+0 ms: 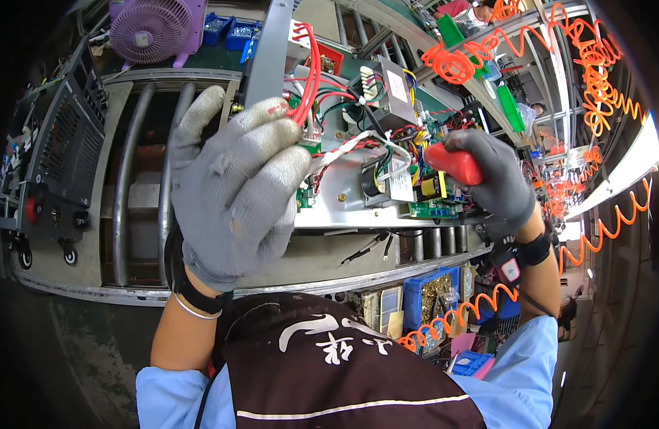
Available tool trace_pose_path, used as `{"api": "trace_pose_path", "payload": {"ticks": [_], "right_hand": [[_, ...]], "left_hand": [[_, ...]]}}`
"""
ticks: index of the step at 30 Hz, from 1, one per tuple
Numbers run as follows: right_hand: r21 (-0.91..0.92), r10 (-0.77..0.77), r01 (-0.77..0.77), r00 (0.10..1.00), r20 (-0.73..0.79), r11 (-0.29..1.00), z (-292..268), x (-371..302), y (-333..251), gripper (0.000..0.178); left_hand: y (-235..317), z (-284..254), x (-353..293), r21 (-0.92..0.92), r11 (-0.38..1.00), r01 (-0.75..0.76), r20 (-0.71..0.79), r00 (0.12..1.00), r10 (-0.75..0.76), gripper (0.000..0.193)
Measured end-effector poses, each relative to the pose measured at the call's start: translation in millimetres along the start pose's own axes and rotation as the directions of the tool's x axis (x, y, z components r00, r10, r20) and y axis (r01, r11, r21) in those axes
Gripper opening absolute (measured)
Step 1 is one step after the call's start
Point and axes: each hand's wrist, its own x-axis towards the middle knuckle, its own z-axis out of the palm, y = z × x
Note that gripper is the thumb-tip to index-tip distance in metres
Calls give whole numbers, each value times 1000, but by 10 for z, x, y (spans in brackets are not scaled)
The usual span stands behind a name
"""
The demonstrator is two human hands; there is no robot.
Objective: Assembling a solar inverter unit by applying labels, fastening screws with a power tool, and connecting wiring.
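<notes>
My left hand, in a grey knit glove, is stretched over the left side of an open metal chassis. Its thumb stands apart and its fingers are extended, with the fingertips against or just beside a bundle of red wires. My right hand, also gloved, is closed around the thick red handle of a tool whose working end I cannot make out. Below that handle lie a green circuit board and a yellow-wrapped transformer. A silver metal box sits farther back among coloured wires.
Metal rollers run beneath the work. A dark machine housing stands at left, a purple fan behind it. Orange coiled hoses hang at right. A blue parts bin holds small fasteners near my body.
</notes>
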Motion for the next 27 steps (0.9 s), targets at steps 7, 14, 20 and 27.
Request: {"api": "trace_pose_path", "payload": {"ticks": [7,14,20,27], "right_hand": [[148,78,-115,969,233,982,-232,280,132,43],[131,64,-67,998,29,989,-67,1,88,40],[-176,-176,165,983,-46,970,148,-160,-43,42],[-276,-196,256,954,228,926,165,-152,-125,45]], "left_hand": [[-33,4,-40,10,1000,-25,-9,1000,25,18],[-49,70,-69,5,999,-49,-86,995,49,16],[-80,79,-86,46,995,-84,-132,987,89,16],[-80,150,-99,39,997,-72,-190,979,78,19]]}}
